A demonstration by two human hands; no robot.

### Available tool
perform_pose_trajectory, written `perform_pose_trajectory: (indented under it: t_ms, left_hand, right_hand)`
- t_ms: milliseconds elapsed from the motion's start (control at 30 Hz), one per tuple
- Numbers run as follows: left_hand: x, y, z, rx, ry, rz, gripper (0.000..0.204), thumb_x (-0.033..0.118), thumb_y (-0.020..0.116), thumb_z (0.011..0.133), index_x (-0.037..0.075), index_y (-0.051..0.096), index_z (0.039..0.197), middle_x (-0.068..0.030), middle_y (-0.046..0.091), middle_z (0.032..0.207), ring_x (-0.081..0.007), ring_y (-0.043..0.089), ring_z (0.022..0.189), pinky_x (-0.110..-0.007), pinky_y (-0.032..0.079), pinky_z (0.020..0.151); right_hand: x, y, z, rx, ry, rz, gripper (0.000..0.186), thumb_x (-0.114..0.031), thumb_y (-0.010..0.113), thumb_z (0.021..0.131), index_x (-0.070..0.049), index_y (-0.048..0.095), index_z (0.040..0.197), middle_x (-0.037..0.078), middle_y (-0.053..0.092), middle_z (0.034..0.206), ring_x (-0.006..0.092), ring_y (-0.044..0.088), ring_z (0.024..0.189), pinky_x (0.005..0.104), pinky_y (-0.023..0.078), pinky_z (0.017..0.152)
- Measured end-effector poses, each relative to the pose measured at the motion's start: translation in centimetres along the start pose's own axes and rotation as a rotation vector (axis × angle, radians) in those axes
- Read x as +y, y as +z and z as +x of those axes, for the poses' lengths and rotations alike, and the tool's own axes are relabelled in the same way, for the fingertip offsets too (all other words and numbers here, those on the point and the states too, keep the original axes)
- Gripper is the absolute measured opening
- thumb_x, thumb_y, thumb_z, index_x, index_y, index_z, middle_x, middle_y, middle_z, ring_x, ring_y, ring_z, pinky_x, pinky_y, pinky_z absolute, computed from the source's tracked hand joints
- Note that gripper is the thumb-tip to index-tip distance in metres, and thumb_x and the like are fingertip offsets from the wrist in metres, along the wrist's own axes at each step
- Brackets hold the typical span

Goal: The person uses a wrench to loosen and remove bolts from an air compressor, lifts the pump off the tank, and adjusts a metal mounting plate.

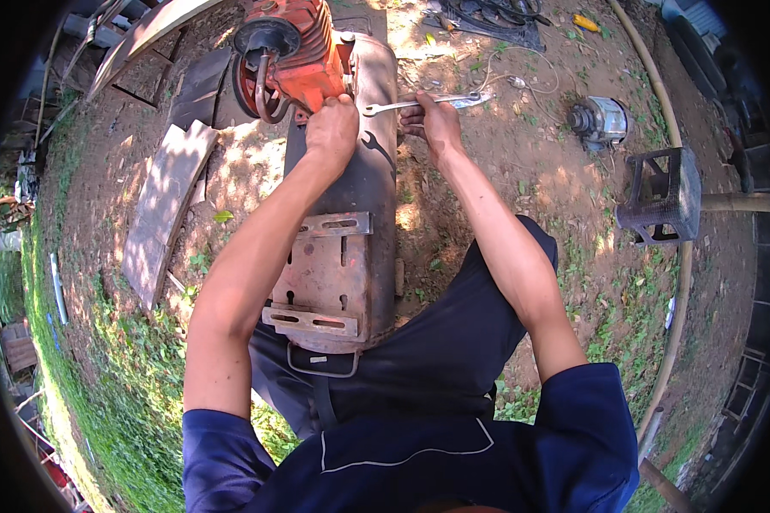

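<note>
A red finned air compressor pump (304, 64) sits at the far end of a dark cylindrical tank (376, 184), which lies lengthwise between my legs. My left hand (330, 130) is closed at the pump's lower edge, fingers curled; whatever they pinch is hidden. Over the ground just right of the tank, my right hand (437, 125) grips a silver wrench (389, 107). Its forked end points left over the tank, casting a shadow there, apart from the pump. Nearer me, a rusty slotted mounting plate (321, 278) is fixed on top of the tank.
An electric motor (606, 121) and a black plastic stool (661, 195) stand on the dirt to the right. A thin cable (558, 81) and a yellow tool (586, 23) lie farther off. Dark hoses rest on a mat (522, 34). Weathered boards (162, 209) lie left.
</note>
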State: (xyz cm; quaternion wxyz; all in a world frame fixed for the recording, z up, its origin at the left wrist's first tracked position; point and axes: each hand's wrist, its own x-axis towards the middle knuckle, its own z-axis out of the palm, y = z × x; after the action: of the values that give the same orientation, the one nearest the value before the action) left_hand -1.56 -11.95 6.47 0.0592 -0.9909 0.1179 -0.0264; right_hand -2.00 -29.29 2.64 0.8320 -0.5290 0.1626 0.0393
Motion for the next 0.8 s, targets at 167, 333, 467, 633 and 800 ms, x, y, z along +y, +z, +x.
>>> perform_pose_trajectory:
  t_ms: [167, 333, 467, 633, 800]
  left_hand:
    - [-0.3, -0.3, 0.3, -0.042, 0.015, 0.003, 0.017, 0.005, 0.05, 0.089, -0.004, 0.053, 0.104, -0.0223, 0.066, 0.095, -0.0324, 0.069, 0.085, -0.038, 0.058, 0.071]
    - [-0.1, -0.6, 0.1, -0.033, 0.003, -0.025, 0.018, 0.006, 0.049, 0.09, -0.003, 0.055, 0.105, -0.021, 0.066, 0.096, -0.0311, 0.069, 0.086, -0.037, 0.058, 0.071]
    - [-0.5, -0.5, 0.0, -0.057, -0.017, -0.046, 0.02, 0.006, 0.049, 0.09, -0.003, 0.055, 0.107, -0.0216, 0.068, 0.095, -0.0306, 0.07, 0.087, -0.037, 0.058, 0.073]
    - [0.1, -2.2, 0.2, -0.1, -0.048, -0.071, 0.018, 0.005, 0.049, 0.09, -0.003, 0.055, 0.105, -0.0222, 0.069, 0.091, -0.0309, 0.07, 0.087, -0.039, 0.057, 0.074]
    - [-0.3, -0.8, -0.2, -0.021, -0.02, -0.148, 0.017, 0.007, 0.044, 0.091, -0.004, 0.055, 0.097, -0.0258, 0.067, 0.082, -0.0377, 0.069, 0.081, -0.046, 0.056, 0.07]
  right_hand:
    - [0.0, 0.0, 0.0, -0.012, 0.018, 0.022, 0.026, -0.022, 0.049, 0.097, 0.001, 0.06, 0.091, 0.009, 0.064, 0.068, 0.0155, 0.06, 0.054, 0.0274, 0.049, 0.049]
    - [0.0, -0.2, 0.1, 0.001, 0.052, 0.04, 0.026, -0.023, 0.049, 0.098, 0.0, 0.06, 0.092, 0.009, 0.064, 0.068, 0.0156, 0.061, 0.056, 0.0273, 0.05, 0.049]
    - [0.2, 0.0, 0.1, -0.003, 0.071, 0.055, 0.025, -0.023, 0.049, 0.098, 0.0, 0.06, 0.093, 0.009, 0.064, 0.069, 0.0157, 0.061, 0.056, 0.0278, 0.05, 0.049]
    - [0.3, -0.1, 0.2, 0.008, 0.081, 0.019, 0.025, -0.023, 0.049, 0.098, 0.0, 0.06, 0.092, 0.009, 0.064, 0.068, 0.0156, 0.061, 0.056, 0.0283, 0.051, 0.049]
    - [0.3, -0.1, 0.2, 0.02, 0.077, 0.029, 0.025, -0.022, 0.05, 0.097, 0.001, 0.06, 0.092, 0.01, 0.064, 0.068, 0.0159, 0.061, 0.055, 0.0281, 0.05, 0.048]
